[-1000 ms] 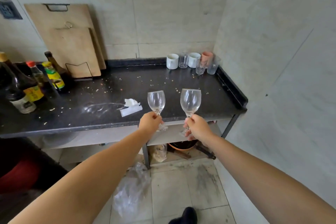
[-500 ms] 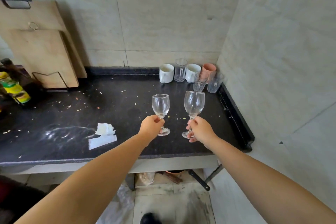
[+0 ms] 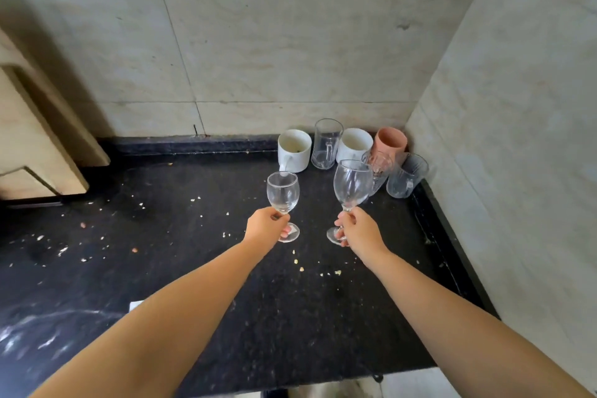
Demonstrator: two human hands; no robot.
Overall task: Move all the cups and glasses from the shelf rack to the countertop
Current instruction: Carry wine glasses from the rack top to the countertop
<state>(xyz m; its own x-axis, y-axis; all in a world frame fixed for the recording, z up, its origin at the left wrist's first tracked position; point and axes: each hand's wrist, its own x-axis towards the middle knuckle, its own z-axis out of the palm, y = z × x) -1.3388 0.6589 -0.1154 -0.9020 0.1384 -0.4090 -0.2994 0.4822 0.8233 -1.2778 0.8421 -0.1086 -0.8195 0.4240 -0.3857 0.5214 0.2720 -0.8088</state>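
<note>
Now both hands over black countertop. Left hand fingers pinch stem of smaller wine glass; right hand fingers pinch stem of larger wine glass. Risk, judged: larger bowl near cluster of cups and glasses in corner; careless reach knocks them, or bowls clink together.
</note>
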